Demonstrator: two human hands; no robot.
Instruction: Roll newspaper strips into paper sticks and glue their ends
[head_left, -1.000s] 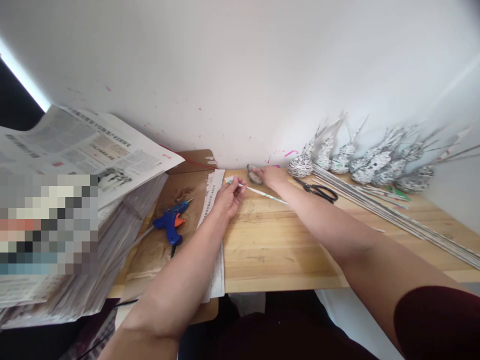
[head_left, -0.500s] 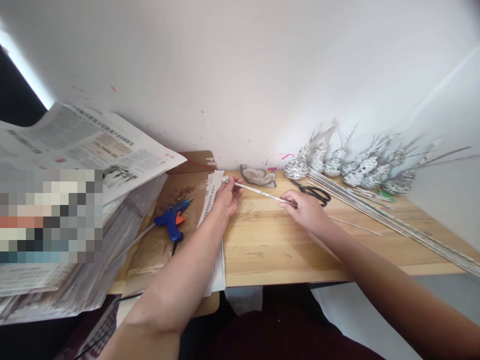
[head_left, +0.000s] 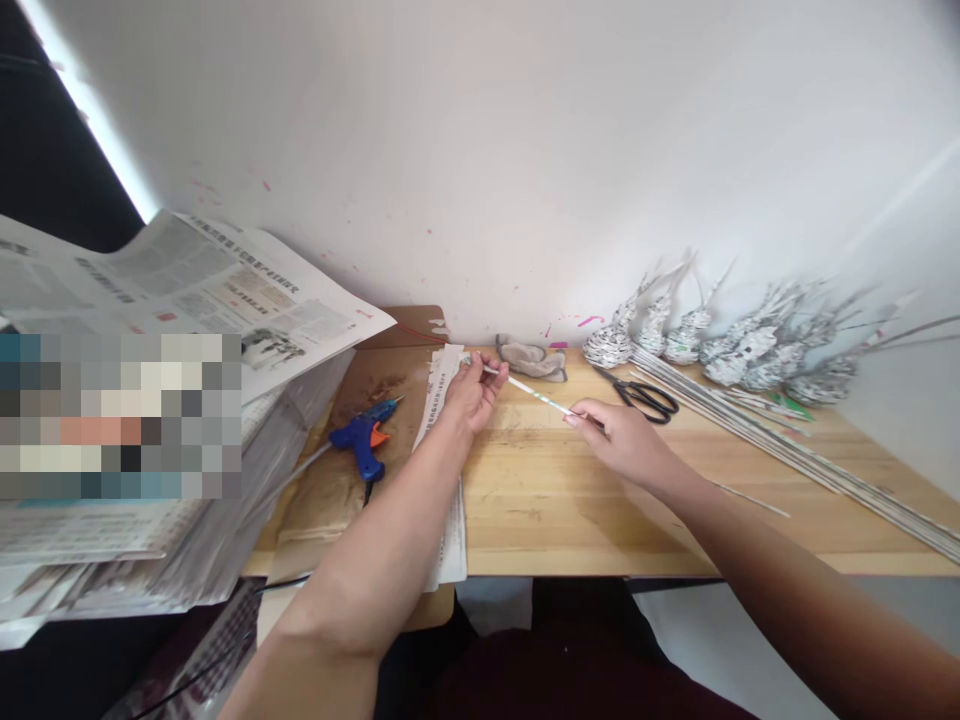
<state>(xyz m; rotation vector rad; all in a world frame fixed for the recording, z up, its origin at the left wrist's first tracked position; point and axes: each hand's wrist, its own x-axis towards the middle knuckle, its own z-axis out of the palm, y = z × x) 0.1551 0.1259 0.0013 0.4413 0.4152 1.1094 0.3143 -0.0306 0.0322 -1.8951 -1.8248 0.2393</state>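
Note:
A thin rolled paper stick point(head_left: 538, 394), white with green marks, stretches between my two hands above the wooden table. My left hand point(head_left: 474, 388) pinches it at its far left end, beside a stack of newspaper strips point(head_left: 448, 385). Farther along to the right, my right hand point(head_left: 611, 432) grips the same stick between thumb and fingers. Its thin tail comes out past my right wrist, over the tabletop point(head_left: 540, 510). Just behind the stick, near the wall, lies a crumpled grey-brown cloth point(head_left: 532, 358).
Black scissors point(head_left: 641, 394) lie right of the cloth, by a bundle of long paper sticks point(head_left: 795, 458). Several woven paper shapes point(head_left: 609, 344) line the wall. A blue glue gun point(head_left: 361, 440) rests on cardboard at left, beside a tall newspaper pile point(head_left: 300, 420).
My right hand has come away from the cloth, toward me and rightward, and closed on the paper stick. My left hand keeps its pinch. The view has shifted slightly.

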